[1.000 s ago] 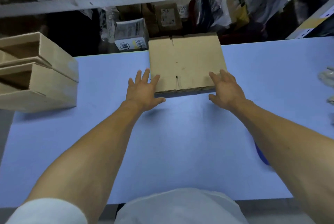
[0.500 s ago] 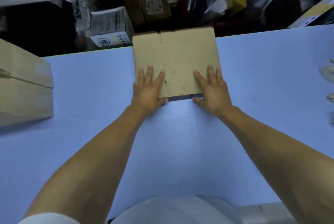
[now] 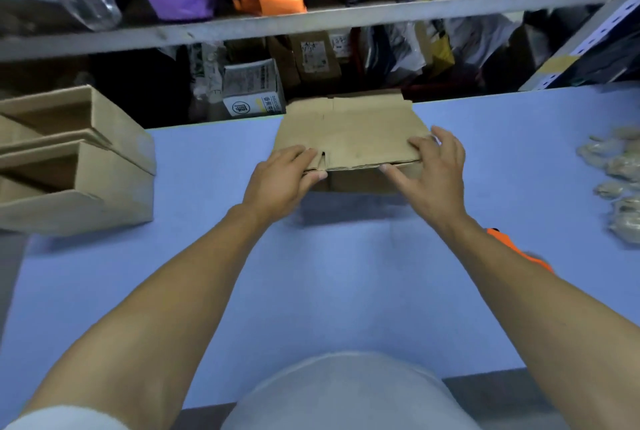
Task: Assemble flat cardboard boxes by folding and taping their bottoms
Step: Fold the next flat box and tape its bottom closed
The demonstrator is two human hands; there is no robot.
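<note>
A flat brown cardboard box [image 3: 349,133] lies at the far middle of the blue table [image 3: 311,273], its near edge raised off the surface. My left hand [image 3: 280,180] grips the near left corner, fingers on top and thumb under the edge. My right hand [image 3: 433,169] holds the near right corner, fingers curled over the top and thumb reaching below the front edge. A shadow under the box shows its lifted front.
Two assembled cardboard boxes [image 3: 72,159] are stacked at the left table edge. An orange tool [image 3: 519,251] lies behind my right forearm. Several small pale packets [image 3: 616,173] sit at the far right. A cluttered shelf [image 3: 311,20] stands behind the table.
Both hands went from lying flat on the cardboard to gripping its near corners. The near edge of the box has risen off the table.
</note>
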